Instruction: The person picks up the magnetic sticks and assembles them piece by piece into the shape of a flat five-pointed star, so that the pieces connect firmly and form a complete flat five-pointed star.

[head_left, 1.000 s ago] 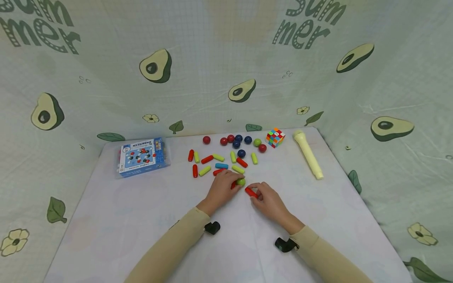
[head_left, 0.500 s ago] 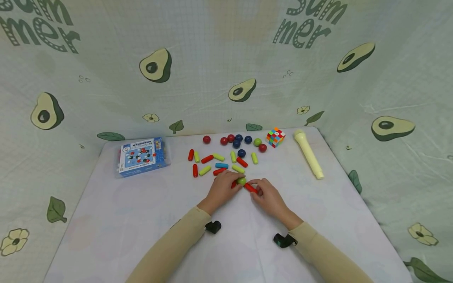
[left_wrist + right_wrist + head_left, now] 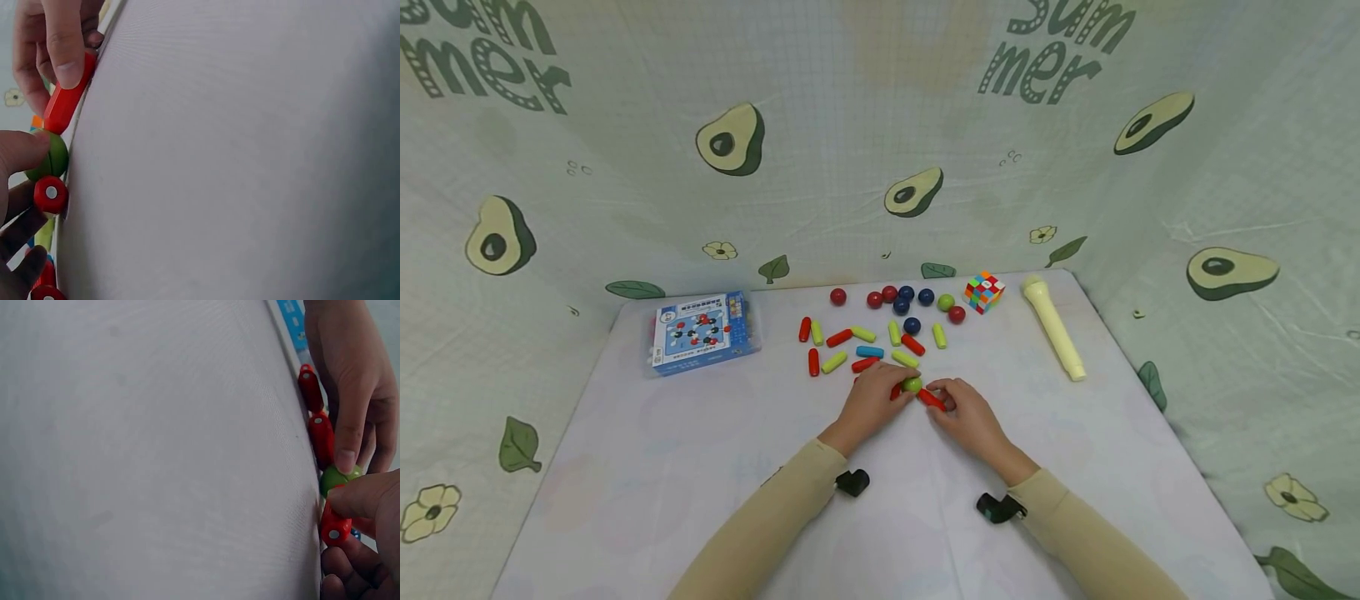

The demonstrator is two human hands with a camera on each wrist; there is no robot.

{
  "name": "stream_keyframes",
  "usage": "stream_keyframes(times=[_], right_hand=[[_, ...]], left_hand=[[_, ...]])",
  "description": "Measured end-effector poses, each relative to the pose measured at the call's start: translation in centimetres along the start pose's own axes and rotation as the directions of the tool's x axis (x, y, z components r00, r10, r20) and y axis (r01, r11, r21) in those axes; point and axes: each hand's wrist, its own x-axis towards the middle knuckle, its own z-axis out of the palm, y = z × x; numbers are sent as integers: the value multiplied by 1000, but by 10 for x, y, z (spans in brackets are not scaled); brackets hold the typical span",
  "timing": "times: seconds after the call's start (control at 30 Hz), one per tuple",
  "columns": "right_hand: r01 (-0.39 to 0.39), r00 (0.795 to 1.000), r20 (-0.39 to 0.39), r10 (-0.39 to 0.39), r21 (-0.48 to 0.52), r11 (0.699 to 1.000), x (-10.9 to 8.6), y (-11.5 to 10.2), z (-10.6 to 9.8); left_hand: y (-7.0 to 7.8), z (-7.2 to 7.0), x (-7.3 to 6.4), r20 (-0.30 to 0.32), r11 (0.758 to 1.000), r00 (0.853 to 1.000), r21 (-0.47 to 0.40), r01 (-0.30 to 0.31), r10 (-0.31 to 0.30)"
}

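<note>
In the head view my left hand (image 3: 874,402) holds a green ball (image 3: 912,384) between thumb and fingers. A red rod (image 3: 895,391) lies against the ball's left side, partly hidden by that hand. My right hand (image 3: 967,417) pinches another red rod (image 3: 932,399), whose far end touches the ball from the right. The left wrist view shows the pinched red rod (image 3: 62,106) slanting into the green ball (image 3: 56,156), beside a red rod (image 3: 50,194) with a pale round spot on its end. In the right wrist view both hands meet at the green ball (image 3: 331,481).
Behind the hands lie several rods, including a blue rod (image 3: 869,352) and a yellow-green rod (image 3: 905,358). Further back are dark blue balls (image 3: 912,325), red balls (image 3: 838,296) and a puzzle cube (image 3: 983,292). A blue box (image 3: 700,333) stands left, a pale yellow stick (image 3: 1054,329) right.
My right hand has moved slightly left and up, bringing its red rod from apart into contact with the green ball. The left hand has stayed almost still around the ball.
</note>
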Motion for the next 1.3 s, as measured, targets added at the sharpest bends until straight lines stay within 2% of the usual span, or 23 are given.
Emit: stream_keyframes(times=[0.27, 0.57, 0.7, 0.87, 1.0, 1.13, 1.3], right_hand=[[-11, 1000, -4, 11, -8, 1000, 0, -3, -1], [-37, 999, -7, 37, -23, 999, 1, 0, -4], [-59, 998, -7, 58, -38, 998, 4, 3, -6], [-89, 996, -9, 88, -46, 995, 8, 9, -7], [-93, 996, -8, 92, -48, 995, 10, 12, -8], [-93, 996, -6, 93, -50, 994, 10, 13, -8], [-95, 995, -4, 95, -47, 994, 11, 13, -7]], left_hand=[[-4, 2, -1, -7, 1000, 1000, 13, -2, 3], [-6, -2, -5, -21, 998, 999, 41, 47, -47], [-5, -5, -7, -46, 995, 995, 41, 90, -88], [-4, -5, -8, -74, 985, 983, 39, 169, -166], [-2, -4, -8, -60, 974, 974, 53, 220, -217], [0, -4, -7, -46, 964, 968, 89, 249, -245], [3, -4, -6, -55, 959, 966, 124, 256, -251]])
